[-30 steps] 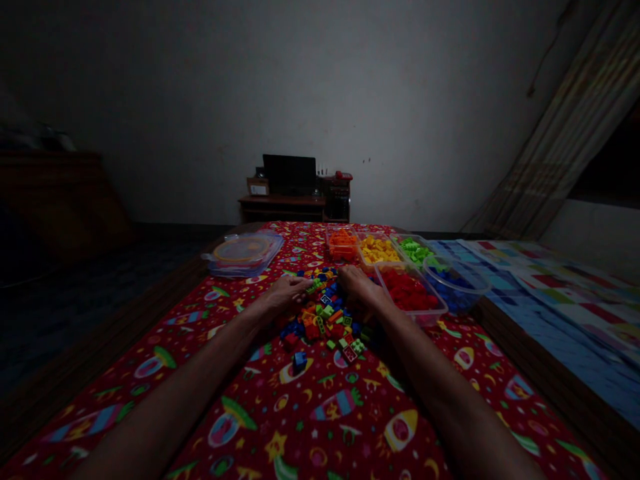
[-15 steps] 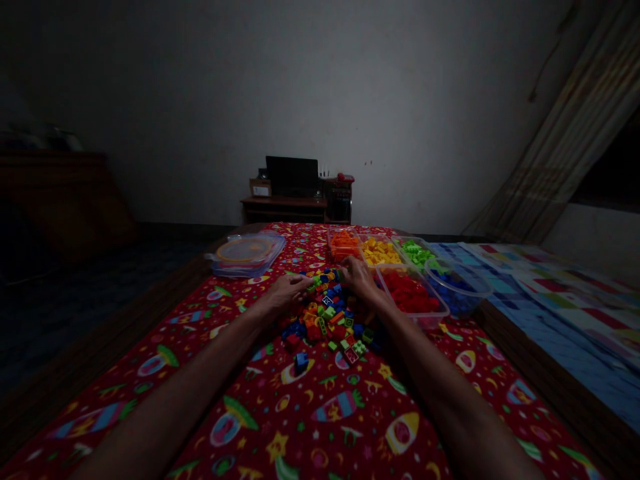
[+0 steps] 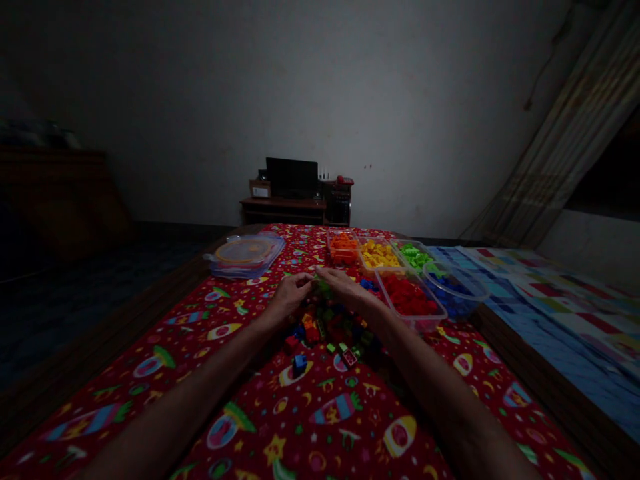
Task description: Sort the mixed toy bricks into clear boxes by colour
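left hand (image 3: 290, 293) and right hand (image 3: 345, 288) close together, fingertips converging at a green block (image 3: 324, 288); whether either grips it cannot be told. mixed blocks (image 3: 313, 329) lie loose below, on the cloth-covered bench (image 3: 270, 407). five clear containers (image 3: 423, 323) of colour-separated blocks stand right; stacked lids (image 3: 244, 252) lie left.

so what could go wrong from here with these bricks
The left hand and right hand are close together over the brick pile, hiding part of it, so loose bricks there might get nudged out of sight.

The right forearm passes near the clear tub of red bricks; a sideways swing could bump it.

The room is dim, so darker bricks may be hard to tell apart.
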`<action>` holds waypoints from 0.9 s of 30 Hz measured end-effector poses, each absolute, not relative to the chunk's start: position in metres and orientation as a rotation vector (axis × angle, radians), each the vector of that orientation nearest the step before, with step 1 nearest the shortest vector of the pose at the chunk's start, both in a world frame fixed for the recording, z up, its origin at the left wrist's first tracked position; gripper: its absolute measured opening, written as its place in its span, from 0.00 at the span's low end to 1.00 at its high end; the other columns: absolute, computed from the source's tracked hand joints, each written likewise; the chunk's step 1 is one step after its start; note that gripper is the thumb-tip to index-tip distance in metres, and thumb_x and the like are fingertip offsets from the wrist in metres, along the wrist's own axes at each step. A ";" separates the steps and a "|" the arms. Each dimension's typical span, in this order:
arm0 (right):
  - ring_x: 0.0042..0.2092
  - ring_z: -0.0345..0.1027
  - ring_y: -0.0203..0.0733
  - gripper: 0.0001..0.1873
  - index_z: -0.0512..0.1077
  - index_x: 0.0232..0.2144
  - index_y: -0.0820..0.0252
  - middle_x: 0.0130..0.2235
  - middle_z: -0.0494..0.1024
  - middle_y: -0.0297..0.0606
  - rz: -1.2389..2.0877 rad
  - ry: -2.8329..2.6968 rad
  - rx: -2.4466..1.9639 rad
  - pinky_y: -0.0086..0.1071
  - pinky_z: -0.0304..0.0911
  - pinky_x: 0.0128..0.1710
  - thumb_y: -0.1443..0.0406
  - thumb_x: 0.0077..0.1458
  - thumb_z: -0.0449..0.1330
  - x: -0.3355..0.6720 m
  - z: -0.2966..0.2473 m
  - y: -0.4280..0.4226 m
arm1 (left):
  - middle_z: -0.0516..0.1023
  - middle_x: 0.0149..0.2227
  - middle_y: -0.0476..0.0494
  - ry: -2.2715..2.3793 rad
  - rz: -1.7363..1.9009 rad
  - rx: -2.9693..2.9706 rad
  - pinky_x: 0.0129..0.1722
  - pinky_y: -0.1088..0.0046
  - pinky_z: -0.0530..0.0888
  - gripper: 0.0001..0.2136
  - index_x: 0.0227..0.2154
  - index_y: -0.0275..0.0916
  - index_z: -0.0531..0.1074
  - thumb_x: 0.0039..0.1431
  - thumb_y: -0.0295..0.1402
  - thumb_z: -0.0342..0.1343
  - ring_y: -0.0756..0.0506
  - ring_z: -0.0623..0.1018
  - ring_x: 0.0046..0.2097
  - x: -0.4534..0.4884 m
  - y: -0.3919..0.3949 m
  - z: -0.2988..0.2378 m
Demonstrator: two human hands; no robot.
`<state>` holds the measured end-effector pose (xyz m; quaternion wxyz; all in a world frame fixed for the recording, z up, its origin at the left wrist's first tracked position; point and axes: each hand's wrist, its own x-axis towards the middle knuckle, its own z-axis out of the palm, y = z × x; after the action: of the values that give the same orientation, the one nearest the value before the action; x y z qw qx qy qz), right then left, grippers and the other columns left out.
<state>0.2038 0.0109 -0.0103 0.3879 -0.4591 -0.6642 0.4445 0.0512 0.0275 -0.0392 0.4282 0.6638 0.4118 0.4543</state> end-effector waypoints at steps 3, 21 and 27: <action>0.33 0.67 0.35 0.18 0.68 0.36 0.58 0.33 0.72 0.33 1.287 -1.563 -1.143 0.23 0.62 0.24 0.51 0.48 0.58 0.198 -0.010 0.010 | 0.76 0.25 0.46 1.027 1.170 1.660 0.28 0.72 0.70 0.19 0.32 0.34 0.75 0.45 0.46 0.56 0.46 0.74 0.28 0.053 0.025 -0.040; 0.20 0.59 0.28 0.12 0.72 0.35 0.64 0.21 0.67 0.29 0.522 -1.405 -1.468 0.23 0.60 0.19 0.67 0.44 0.60 0.336 0.059 0.046 | 0.77 0.31 0.45 1.125 1.189 1.601 0.35 0.67 0.74 0.15 0.30 0.36 0.72 0.42 0.42 0.57 0.45 0.77 0.33 0.030 0.038 -0.027; 0.22 0.61 0.27 0.14 0.72 0.39 0.72 0.25 0.72 0.42 0.135 -1.402 -1.991 0.25 0.58 0.23 0.70 0.48 0.58 0.424 0.056 0.074 | 0.77 0.27 0.46 1.207 1.144 1.556 0.24 0.74 0.71 0.13 0.28 0.37 0.73 0.40 0.41 0.58 0.45 0.76 0.30 0.021 0.044 -0.033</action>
<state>0.4244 0.0736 0.0557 0.3441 -0.7666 -0.5397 0.0520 0.0214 0.0437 -0.0331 0.4188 0.6205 0.4813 0.4560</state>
